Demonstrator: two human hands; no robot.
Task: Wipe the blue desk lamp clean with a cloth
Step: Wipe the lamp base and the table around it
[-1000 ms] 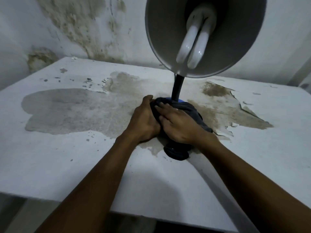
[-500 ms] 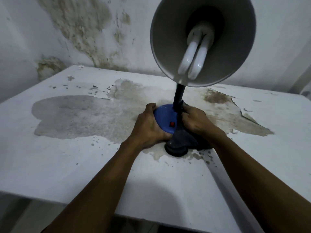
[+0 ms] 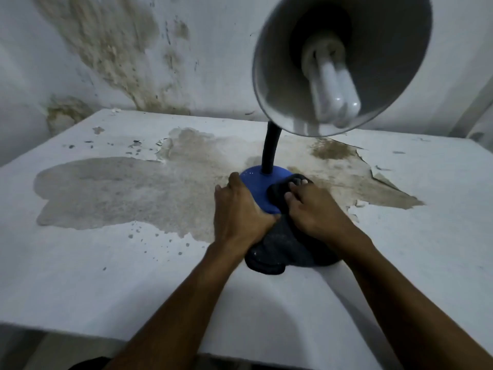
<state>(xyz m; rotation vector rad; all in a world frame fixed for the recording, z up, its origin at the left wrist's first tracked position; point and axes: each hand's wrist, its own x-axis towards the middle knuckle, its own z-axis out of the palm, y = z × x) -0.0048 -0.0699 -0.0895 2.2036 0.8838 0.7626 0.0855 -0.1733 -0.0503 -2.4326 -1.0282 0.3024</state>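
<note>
Our left hand (image 3: 240,212) grips the lamp's blue base (image 3: 257,186) while our right hand's (image 3: 317,209) fingers (image 3: 293,186) press the dark cloth (image 3: 280,247) onto it.

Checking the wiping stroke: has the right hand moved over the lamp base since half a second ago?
Yes. The right hand with the cloth shifted from beside the black neck toward the base's near side.
</note>
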